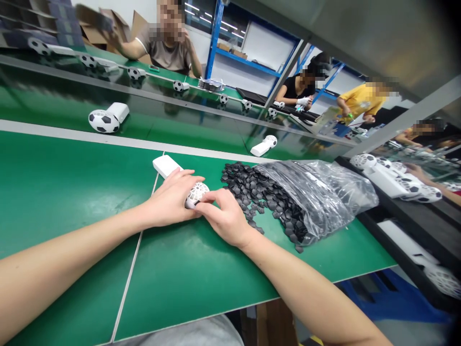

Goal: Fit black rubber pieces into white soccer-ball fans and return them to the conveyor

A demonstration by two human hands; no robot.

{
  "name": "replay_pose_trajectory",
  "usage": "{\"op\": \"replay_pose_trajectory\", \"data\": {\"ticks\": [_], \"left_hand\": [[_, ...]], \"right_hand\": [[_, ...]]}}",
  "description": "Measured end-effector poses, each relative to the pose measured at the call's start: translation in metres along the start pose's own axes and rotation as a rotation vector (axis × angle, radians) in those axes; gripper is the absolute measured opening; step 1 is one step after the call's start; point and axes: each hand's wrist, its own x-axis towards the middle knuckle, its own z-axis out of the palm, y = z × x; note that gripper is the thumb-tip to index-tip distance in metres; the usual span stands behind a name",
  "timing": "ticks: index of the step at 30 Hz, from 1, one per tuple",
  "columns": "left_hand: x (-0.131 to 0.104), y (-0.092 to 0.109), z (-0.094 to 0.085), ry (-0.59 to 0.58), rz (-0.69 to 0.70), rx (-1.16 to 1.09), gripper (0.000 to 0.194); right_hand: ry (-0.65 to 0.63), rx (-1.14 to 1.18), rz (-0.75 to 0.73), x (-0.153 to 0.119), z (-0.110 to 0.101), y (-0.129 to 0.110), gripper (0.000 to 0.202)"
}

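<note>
My left hand (175,197) is wrapped over a white plastic device with a football-shaped head (197,192); its flat white handle (167,166) sticks out beyond my fingers. The head's top is an open lattice, and a dark patch shows low on its side. At that lower side my right hand (225,216) pinches a small black piece (197,203) against the head, mostly hidden by the fingertips. Just right of my hands, many loose black pentagon-like pieces (259,187) spill from a clear plastic bag (320,192) onto the green tabletop (72,202).
Beyond the table's pale edge strip, a finished-looking football device (104,120) and a lattice-headed one (264,145) lie on the green belt. At right, black trays (428,218) hold more white devices (396,178). Across the line sit co-workers (165,53), with several football devices before them.
</note>
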Motion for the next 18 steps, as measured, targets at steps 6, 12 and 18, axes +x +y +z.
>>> {"op": "replay_pose_trajectory", "data": {"ticks": [6,12,18], "left_hand": [[0.0003,0.0011,-0.0008,0.014,0.003,0.014,0.066],[-0.0001,0.0023,-0.0013,0.009,-0.003,0.031,0.068],[-0.0011,0.0039,-0.0026,-0.004,-0.013,0.057,0.067]], "right_hand": [[-0.011,0.005,-0.014,0.0001,0.0,-0.0008,0.016],[0.034,0.146,-0.046,-0.0006,0.0007,0.0018,0.009],[0.114,0.311,0.012,0.0016,-0.0078,0.002,0.005]]}}
